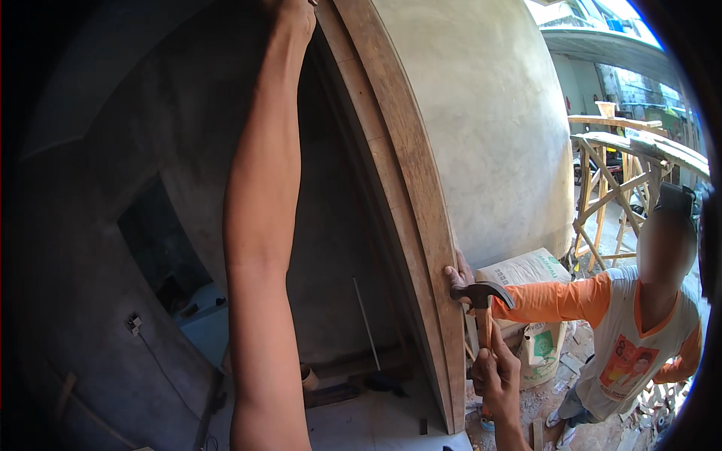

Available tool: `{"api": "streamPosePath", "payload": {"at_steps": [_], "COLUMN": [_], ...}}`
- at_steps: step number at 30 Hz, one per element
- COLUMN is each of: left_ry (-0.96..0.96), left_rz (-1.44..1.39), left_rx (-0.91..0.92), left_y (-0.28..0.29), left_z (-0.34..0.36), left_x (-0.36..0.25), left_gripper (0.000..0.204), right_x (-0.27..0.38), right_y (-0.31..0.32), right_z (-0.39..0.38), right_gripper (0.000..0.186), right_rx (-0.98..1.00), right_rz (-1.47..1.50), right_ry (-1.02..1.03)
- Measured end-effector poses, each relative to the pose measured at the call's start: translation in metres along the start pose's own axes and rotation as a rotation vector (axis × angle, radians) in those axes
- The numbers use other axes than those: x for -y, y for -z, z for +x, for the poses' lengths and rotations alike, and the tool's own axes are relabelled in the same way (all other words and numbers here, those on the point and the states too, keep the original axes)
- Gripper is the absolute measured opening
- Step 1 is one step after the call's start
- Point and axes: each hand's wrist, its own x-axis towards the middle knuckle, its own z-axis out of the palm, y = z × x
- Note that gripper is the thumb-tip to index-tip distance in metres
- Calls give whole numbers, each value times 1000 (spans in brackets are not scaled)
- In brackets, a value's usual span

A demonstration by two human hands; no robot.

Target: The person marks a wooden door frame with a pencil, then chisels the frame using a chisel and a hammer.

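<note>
My left arm reaches up to the top edge, where my left hand (295, 13) is beside the wooden door frame (398, 165); its fingers are mostly cut off. At the lower right, my right hand (492, 372) is closed on the wooden handle of a claw hammer (481, 295). The hammer's dark head is level with a co-worker's hand (460, 269), which rests on the frame's lower part.
A co-worker (632, 338) in an orange-sleeved shirt stands at right, beside cement sacks (523, 267) and rubble (662, 421). Wooden trestles (609, 188) stand behind. A curved plastered wall (496, 128) adjoins the frame. The dim interior holds a thin pipe (365, 323).
</note>
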Motion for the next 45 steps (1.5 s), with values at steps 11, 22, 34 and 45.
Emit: {"api": "streamPosePath", "payload": {"at_steps": [11,22,34,45], "left_ry": [-23,-276,-491,-459], "left_rz": [-1,209,145,122], "left_rx": [-112,202,195,101], "left_y": [0,-5,8,2], "left_z": [8,14,5,-11], "left_x": [10,36,73,62], "left_gripper": [27,28,26,26], "right_x": [-4,-16,-22,-26], "right_y": [3,7,9,7], "right_z": [1,1,8,15], "right_gripper": [57,55,57,56], "right_rx": [-11,-6,7,75], "right_rz": [-5,-22,12,50], "right_ry": [-16,-6,-72,-129]}}
